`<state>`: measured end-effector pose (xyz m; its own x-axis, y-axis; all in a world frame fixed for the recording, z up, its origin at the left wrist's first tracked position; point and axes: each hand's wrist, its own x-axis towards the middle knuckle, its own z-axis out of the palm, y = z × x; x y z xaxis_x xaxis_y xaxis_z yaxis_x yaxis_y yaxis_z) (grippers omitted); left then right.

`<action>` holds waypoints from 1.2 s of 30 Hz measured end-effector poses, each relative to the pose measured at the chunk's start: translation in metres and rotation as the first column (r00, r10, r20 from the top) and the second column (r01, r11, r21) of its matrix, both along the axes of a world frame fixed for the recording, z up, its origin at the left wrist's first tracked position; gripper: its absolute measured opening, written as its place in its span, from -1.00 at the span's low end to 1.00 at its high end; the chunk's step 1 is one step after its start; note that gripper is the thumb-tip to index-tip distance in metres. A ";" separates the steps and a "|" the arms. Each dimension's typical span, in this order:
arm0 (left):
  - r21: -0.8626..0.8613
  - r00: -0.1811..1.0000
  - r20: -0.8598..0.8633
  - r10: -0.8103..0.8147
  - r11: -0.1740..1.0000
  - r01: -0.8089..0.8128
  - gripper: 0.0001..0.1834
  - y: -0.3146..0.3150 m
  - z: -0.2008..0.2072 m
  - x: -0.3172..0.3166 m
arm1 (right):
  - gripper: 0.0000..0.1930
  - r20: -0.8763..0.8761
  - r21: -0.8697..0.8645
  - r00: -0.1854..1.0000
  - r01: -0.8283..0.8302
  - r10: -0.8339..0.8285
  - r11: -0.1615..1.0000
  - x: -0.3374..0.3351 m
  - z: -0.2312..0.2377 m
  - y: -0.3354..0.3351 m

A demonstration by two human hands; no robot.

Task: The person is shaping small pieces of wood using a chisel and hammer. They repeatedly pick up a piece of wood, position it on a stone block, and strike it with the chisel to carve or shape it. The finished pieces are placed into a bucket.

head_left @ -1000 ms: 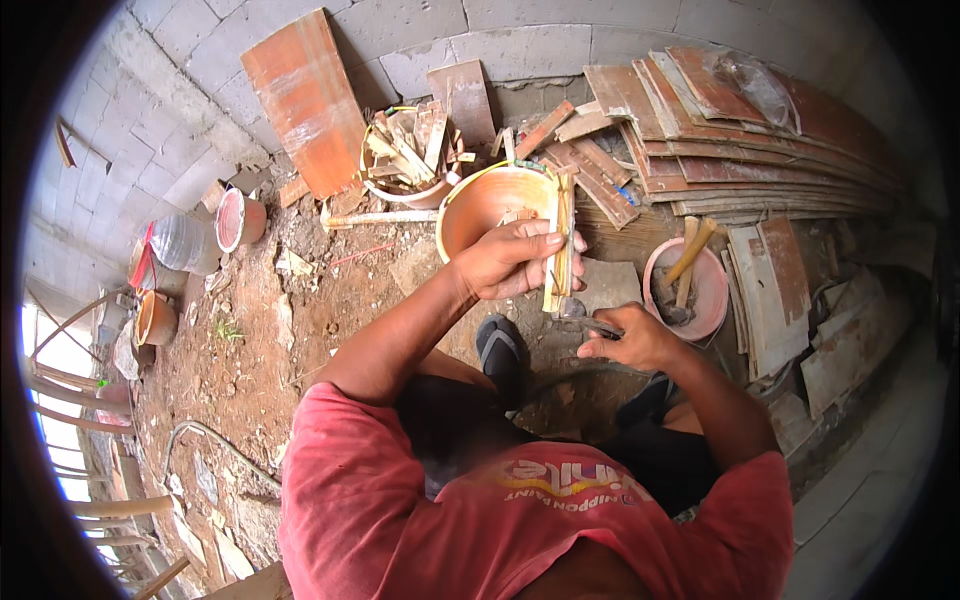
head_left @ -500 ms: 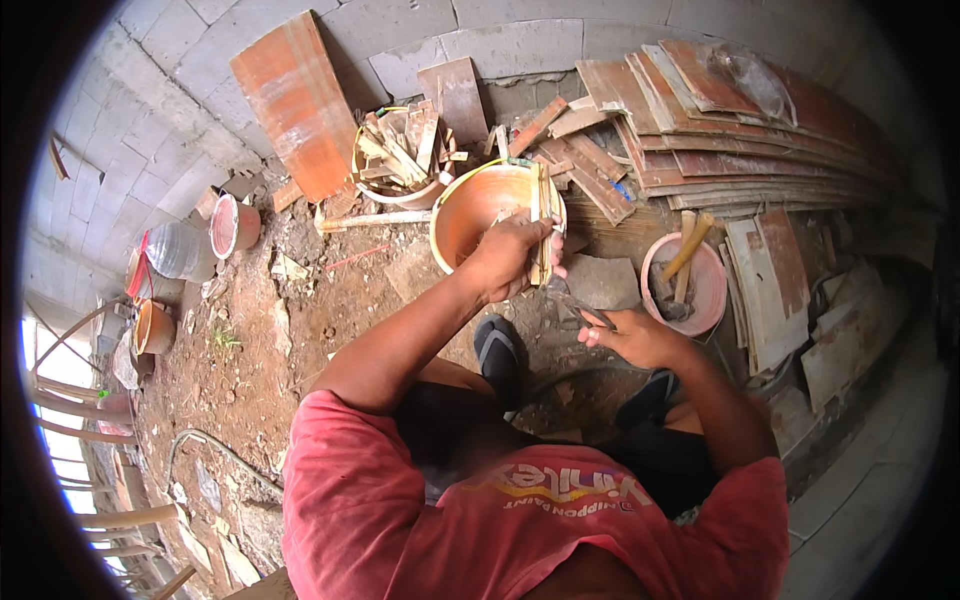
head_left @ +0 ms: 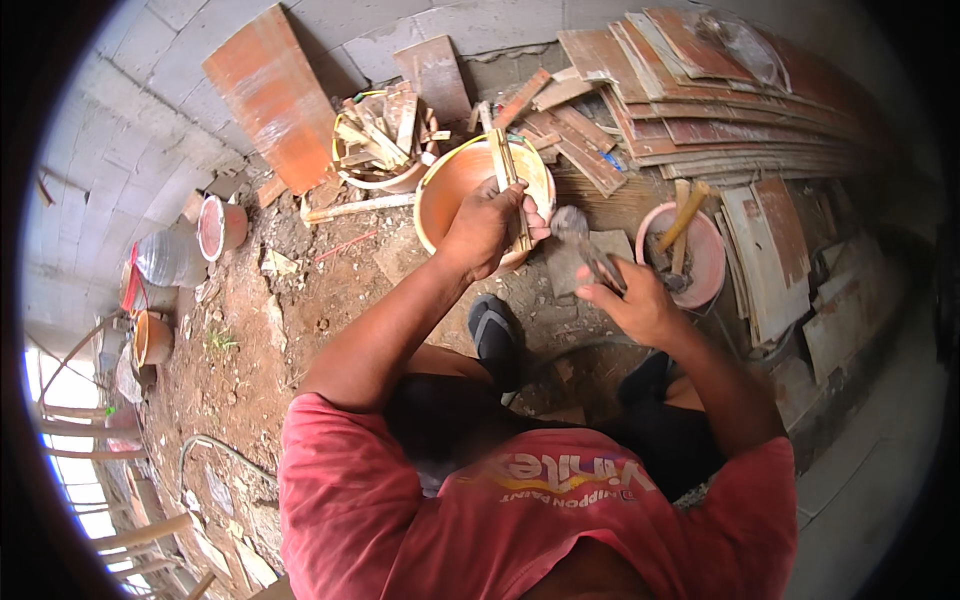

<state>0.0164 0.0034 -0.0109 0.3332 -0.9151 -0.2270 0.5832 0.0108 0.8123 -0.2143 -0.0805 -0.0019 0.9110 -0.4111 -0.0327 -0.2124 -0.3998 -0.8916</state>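
My left hand (head_left: pixel 482 232) is closed around a short bundle of thin wooden strips (head_left: pixel 505 165), held upright at an angle over the orange bucket (head_left: pixel 432 205). The bucket has a yellow handle, and the strips and hand hide part of its inside. To the right, my right hand (head_left: pixel 645 300) grips the handles of metal pliers (head_left: pixel 600 262). Their head is smeared by motion and points toward the strips, a little apart from them.
A basin of scrap wood (head_left: pixel 385 180) stands beyond the bucket. Stacked boards (head_left: pixel 720 120) fill the far right. A pink bucket (head_left: pixel 712 240) holds a wooden-handled hammer (head_left: pixel 685 225). An orange panel (head_left: pixel 270 100) leans on the block wall. Rubble covers the ground.
My right hand has raised the pliers slightly, and their head has swung up and blurred. The strips in my left hand now tilt more to the left at the top.
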 end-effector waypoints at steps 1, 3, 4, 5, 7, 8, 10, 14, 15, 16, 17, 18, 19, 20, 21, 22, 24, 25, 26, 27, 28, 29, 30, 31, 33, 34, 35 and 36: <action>0.049 1.000 -0.001 0.018 0.999 -0.018 -0.82 -0.002 0.001 -0.009 | -0.58 0.016 -0.006 1.000 0.023 -0.023 1.000 0.006 0.007 0.002; 0.111 0.996 0.081 -0.037 0.993 0.028 -0.81 -0.004 0.006 -0.025 | -0.58 0.049 -0.020 0.996 0.071 -0.070 0.997 0.016 0.028 0.007; 0.139 0.990 0.122 -0.066 0.989 0.049 -0.80 -0.007 0.007 -0.031 | -0.58 0.066 -0.065 0.994 0.089 -0.085 0.994 0.019 0.025 0.007; 0.129 0.994 0.109 -0.008 0.992 -0.006 -0.82 -0.013 0.001 -0.039 | -0.59 0.083 -0.110 0.992 0.106 -0.097 0.988 0.022 0.018 0.006; 0.114 0.979 0.205 -0.009 0.993 -0.015 -0.84 -0.017 -0.008 -0.043 | -0.64 0.152 -0.145 0.980 0.148 -0.125 0.978 0.029 0.008 0.007; 0.106 0.968 0.252 -0.008 0.994 -0.020 -0.84 -0.019 -0.012 -0.045 | -0.65 0.187 -0.179 0.973 0.169 -0.135 0.969 0.031 -0.004 0.004; 0.147 0.948 0.315 -0.048 0.989 0.001 -0.83 -0.020 -0.004 -0.049 | -0.68 0.254 -0.247 0.956 0.213 -0.149 0.945 0.038 -0.019 -0.001; 0.235 0.933 0.331 -0.141 0.970 0.063 -0.84 -0.019 0.004 -0.041 | -0.71 0.182 -0.138 0.963 0.226 -0.199 0.964 0.034 -0.014 -0.005; 0.252 0.934 0.327 -0.145 0.966 0.062 -0.83 -0.017 0.014 -0.042 | -0.70 0.183 -0.123 0.960 0.237 -0.213 0.964 0.033 -0.015 -0.008; 0.219 0.941 0.310 -0.139 0.973 0.071 -0.84 -0.018 0.009 -0.040 | -0.69 0.183 -0.108 0.957 0.249 -0.227 0.962 0.032 -0.016 -0.010; 0.186 0.947 0.292 -0.133 0.979 0.080 -0.85 -0.021 0.000 -0.036 | -0.69 0.203 -0.091 0.952 0.251 -0.228 0.964 0.032 -0.017 -0.011; 0.153 0.953 0.274 -0.129 0.984 0.089 -0.86 -0.023 0.000 -0.036 | -0.69 0.223 -0.073 0.947 0.254 -0.232 0.965 0.032 -0.017 -0.013; 0.145 0.968 0.217 -0.129 0.985 0.099 -0.86 -0.023 0.000 -0.036 | -0.69 0.242 -0.055 0.941 0.256 -0.236 0.965 0.032 -0.017 -0.014; 0.136 0.979 0.159 -0.130 0.985 0.109 -0.85 -0.022 0.002 -0.037 | -0.68 0.205 0.010 0.948 0.247 -0.244 0.969 0.031 -0.014 -0.015; 0.124 0.986 0.103 -0.128 0.986 0.115 -0.84 -0.022 0.006 -0.037 | -0.67 0.170 0.074 0.955 0.236 -0.245 0.969 0.030 -0.008 -0.016; 0.126 0.985 0.104 -0.139 0.984 0.126 -0.84 -0.022 0.006 -0.035 | -0.66 0.135 0.138 0.960 0.225 -0.243 0.964 0.029 -0.005 -0.017; 0.130 0.981 0.102 -0.163 0.980 0.149 -0.82 -0.022 0.006 -0.032 | -0.67 0.102 0.161 0.960 0.243 -0.261 0.957 0.029 -0.008 -0.020; 0.136 0.981 0.103 -0.168 0.979 0.153 -0.82 -0.021 0.007 -0.031 | -0.68 0.083 0.173 0.959 0.252 -0.269 0.952 0.028 -0.008 -0.021; 0.141 0.980 0.103 -0.172 0.977 0.157 -0.82 -0.021 0.009 -0.032 | -0.71 0.058 0.232 0.962 0.248 -0.267 0.941 0.027 -0.007 -0.021; 0.147 0.978 0.107 -0.178 0.976 0.161 -0.81 -0.021 0.011 -0.031 | -0.74 0.036 0.292 0.964 0.243 -0.265 0.925 0.027 -0.004 -0.022; 0.111 0.980 0.103 -0.172 0.981 0.161 -0.82 -0.020 0.010 -0.028 | -0.76 0.015 0.350 0.965 0.239 -0.261 0.906 0.027 -0.002 -0.022; 0.074 0.981 0.098 -0.167 0.984 0.160 -0.82 -0.018 0.008 -0.025 | -0.77 0.041 0.430 0.963 0.222 -0.265 0.875 0.027 -0.006 -0.024; 0.036 0.982 0.090 -0.164 0.986 0.161 -0.82 -0.018 0.008 -0.024 | -0.78 0.065 0.504 0.960 0.205 -0.274 0.839 0.027 -0.010 -0.027; 0.048 0.982 0.085 -0.170 0.985 0.166 -0.81 -0.019 0.009 -0.024 | -0.78 0.089 0.575 0.955 0.184 -0.284 0.797 0.026 -0.013 -0.029; 0.075 0.982 0.073 -0.176 0.982 0.171 -0.80 -0.018 0.013 -0.026 | -0.77 0.071 0.520 0.961 0.192 -0.266 0.832 0.024 -0.012 -0.030; 0.101 0.983 0.104 -0.154 0.985 0.143 -0.80 -0.019 0.013 -0.025 | -0.76 0.059 0.493 0.965 0.194 -0.255 0.848 0.023 -0.010 -0.029; 0.126 0.982 0.135 -0.132 0.985 0.115 -0.80 -0.020 0.013 -0.025 | -0.76 0.156 0.300 0.943 0.240 -0.296 0.923 0.024 -0.009 -0.024; 0.151 0.980 0.167 -0.111 0.985 0.086 -0.80 -0.020 0.013 -0.024 | -0.76 0.258 0.096 0.914 0.297 -0.312 0.950 0.025 -0.007 -0.017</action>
